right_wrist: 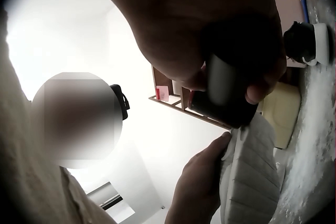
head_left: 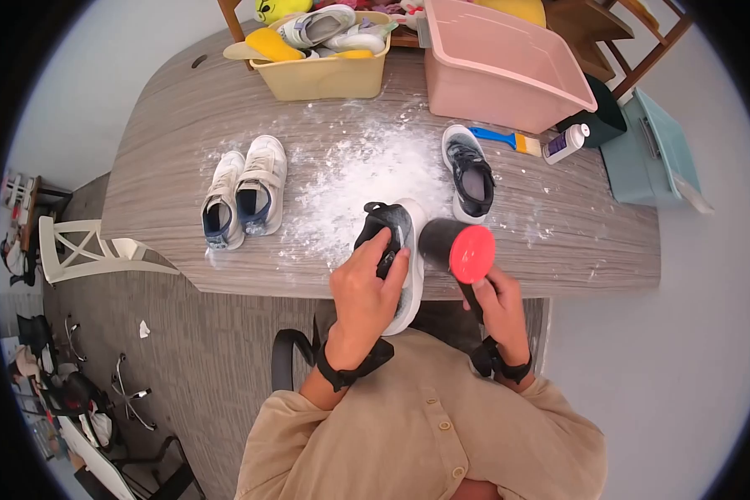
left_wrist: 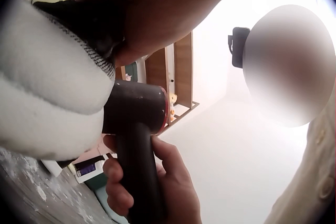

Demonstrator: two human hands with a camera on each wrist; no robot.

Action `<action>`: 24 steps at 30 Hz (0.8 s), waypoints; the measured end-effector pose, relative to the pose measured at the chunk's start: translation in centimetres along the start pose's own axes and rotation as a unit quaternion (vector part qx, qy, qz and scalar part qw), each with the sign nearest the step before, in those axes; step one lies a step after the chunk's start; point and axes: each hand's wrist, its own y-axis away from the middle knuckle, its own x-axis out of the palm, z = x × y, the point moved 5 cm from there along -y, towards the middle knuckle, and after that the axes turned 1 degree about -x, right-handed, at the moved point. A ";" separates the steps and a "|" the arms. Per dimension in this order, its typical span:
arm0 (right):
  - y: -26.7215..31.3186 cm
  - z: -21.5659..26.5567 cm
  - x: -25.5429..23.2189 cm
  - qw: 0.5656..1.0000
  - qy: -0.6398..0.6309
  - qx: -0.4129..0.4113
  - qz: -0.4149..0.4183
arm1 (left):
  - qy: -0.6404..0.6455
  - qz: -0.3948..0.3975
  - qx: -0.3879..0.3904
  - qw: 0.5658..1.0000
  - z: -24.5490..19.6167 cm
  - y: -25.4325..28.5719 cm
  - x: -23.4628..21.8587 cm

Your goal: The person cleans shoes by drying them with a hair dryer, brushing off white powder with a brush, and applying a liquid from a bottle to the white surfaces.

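Observation:
My left hand (head_left: 365,287) grips a black-and-grey sneaker (head_left: 415,233) with a thick white sole, fingers in at its opening. The sneaker is raised at the table's front edge, and its ribbed white sole (right_wrist: 249,176) shows in the right wrist view. In my right hand (head_left: 504,315) is a black hair dryer (head_left: 440,243) with a red round end, held by its handle. The dryer's barrel (left_wrist: 136,106) points at the sneaker's side, close to it. The matching black sneaker (head_left: 473,179) stands on the table beyond the dryer.
White powder (head_left: 375,167) is spread over the table (head_left: 575,217). A pair of white shoes (head_left: 261,179) stands left. At the back are a yellow bin (head_left: 325,79) of shoes, a pink bin (head_left: 508,92), a blue-handled brush (head_left: 496,136), a white bottle (head_left: 565,144) and a teal box (head_left: 637,158).

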 end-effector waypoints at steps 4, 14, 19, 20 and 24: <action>0.3 -0.3 0.2 1.000 -0.009 0.000 0.006 | 0.012 -0.010 0.006 1.000 0.1 -0.1 -0.3; 0.2 -0.1 -0.6 1.000 -0.017 0.003 -0.010 | 0.018 0.007 -0.002 1.000 -0.3 -0.1 0.3; 1.1 -0.3 -0.5 0.998 0.015 0.011 0.057 | 0.013 -0.005 0.005 1.000 0.1 -0.2 -0.3; 1.0 -0.4 -0.4 0.998 0.020 0.013 0.062 | 0.009 -0.004 0.005 1.000 0.1 -0.2 -0.3; 0.5 -0.1 -0.6 0.999 0.020 0.024 0.036 | 0.003 0.007 0.004 1.000 0.0 -0.2 0.1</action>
